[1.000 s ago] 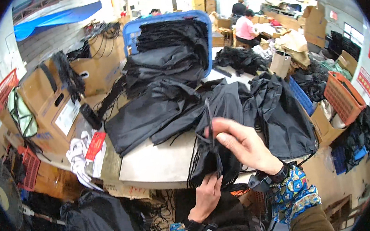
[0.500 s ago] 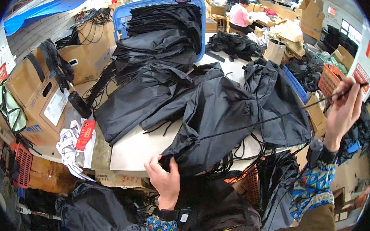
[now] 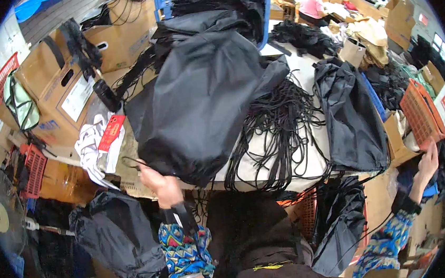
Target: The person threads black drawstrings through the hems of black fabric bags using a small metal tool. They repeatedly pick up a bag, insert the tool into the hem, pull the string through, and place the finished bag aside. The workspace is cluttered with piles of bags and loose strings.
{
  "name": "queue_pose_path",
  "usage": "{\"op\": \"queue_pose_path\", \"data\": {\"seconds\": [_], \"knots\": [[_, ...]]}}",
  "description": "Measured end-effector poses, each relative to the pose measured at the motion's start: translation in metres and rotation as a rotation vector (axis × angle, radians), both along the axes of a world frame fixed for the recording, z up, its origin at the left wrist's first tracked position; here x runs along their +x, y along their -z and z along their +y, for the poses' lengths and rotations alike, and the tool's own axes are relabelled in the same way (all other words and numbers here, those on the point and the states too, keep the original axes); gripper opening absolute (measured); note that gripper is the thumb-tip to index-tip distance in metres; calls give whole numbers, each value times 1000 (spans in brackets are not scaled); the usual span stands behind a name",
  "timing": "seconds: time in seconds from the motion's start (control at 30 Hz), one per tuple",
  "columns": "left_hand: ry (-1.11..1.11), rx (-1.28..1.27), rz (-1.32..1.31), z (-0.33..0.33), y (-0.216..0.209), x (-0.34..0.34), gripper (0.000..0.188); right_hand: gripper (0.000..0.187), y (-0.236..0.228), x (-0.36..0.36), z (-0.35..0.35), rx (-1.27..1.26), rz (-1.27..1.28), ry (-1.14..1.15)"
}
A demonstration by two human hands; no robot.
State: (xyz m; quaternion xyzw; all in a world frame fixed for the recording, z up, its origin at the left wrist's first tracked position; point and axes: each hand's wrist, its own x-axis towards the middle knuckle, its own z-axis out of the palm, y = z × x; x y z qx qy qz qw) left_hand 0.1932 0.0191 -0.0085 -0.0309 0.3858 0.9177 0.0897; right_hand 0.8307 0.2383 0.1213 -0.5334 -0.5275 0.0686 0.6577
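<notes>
A black drawstring bag [image 3: 198, 99] lies spread over the pile at the middle of the table. My left hand [image 3: 162, 185] is closed on its lower left corner, and a short loop of dark cord sticks out beside the fingers. Far out to the right, my right hand [image 3: 427, 167] is raised with its fingers drawn together; what they hold, if anything, is too small to make out. A heap of black cords [image 3: 280, 128] spills toward the table's front edge. Another black bag [image 3: 350, 117] lies flat to the right of it.
Behind stands a blue basket [image 3: 268, 8] of stacked black bags. Cardboard boxes [image 3: 43, 91] and a white cloth [image 3: 94, 150] with a red packet sit left. An orange basket [image 3: 422, 113] is close to my right hand. A person [image 3: 311, 5] sits farther back.
The bag in front of me has shifted up and left onto the pile, uncovering the cords. My left hand moved left and up; my right hand dropped lower and right. The view has tilted.
</notes>
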Motion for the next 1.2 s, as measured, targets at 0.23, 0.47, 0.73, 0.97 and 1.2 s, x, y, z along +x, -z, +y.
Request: {"op": "queue_pose_path", "data": {"seconds": [0.23, 0.47, 0.73, 0.97, 1.2], "knots": [[383, 173, -153, -25, -30, 109, 31, 48, 54, -280, -120, -81, -823, -564], [455, 63, -59, -44, -61, 140, 21, 50, 78, -356, -125, 123, -934, -653], [711, -266, -60, -68, -30, 110, 32, 41, 47, -272, -113, 18, -996, -621], [1129, -195, 165, 0, -7, 206, 44, 58, -26, -177, -152, 404, -1097, -210], [1334, -133, -150, 59, 3, 277, 38, 33, 9, -74, -127, -537, -879, -191]]}}
